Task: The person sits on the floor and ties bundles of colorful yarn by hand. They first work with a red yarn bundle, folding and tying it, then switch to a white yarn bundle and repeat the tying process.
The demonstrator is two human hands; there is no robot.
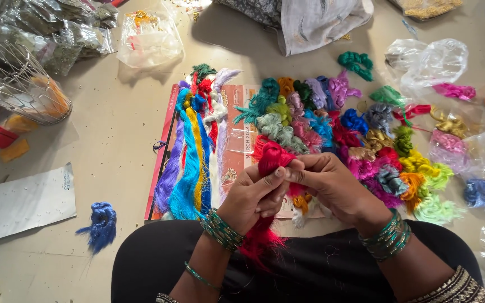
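Observation:
Both my hands meet over my lap and pinch one red silk thread skein (271,158). My left hand (249,196) grips its lower part, and the loose red tail hangs down onto my black clothing. My right hand (332,186) holds the upper part between thumb and fingers. Green bangles circle both wrists. Just beyond the hands lies a heap of many coloured thread skeins (332,126). To the left, straightened thread bundles (195,151) in purple, blue, yellow, red and white lie side by side on a printed paper sheet (241,143).
A wire basket (12,84) stands far left beside plastic packets (147,39). A blue skein (102,223) and a white paper (21,202) lie on the floor at left. Clear plastic bags (430,62) and loose skeins spread at right. Cloth (315,22) lies at the back.

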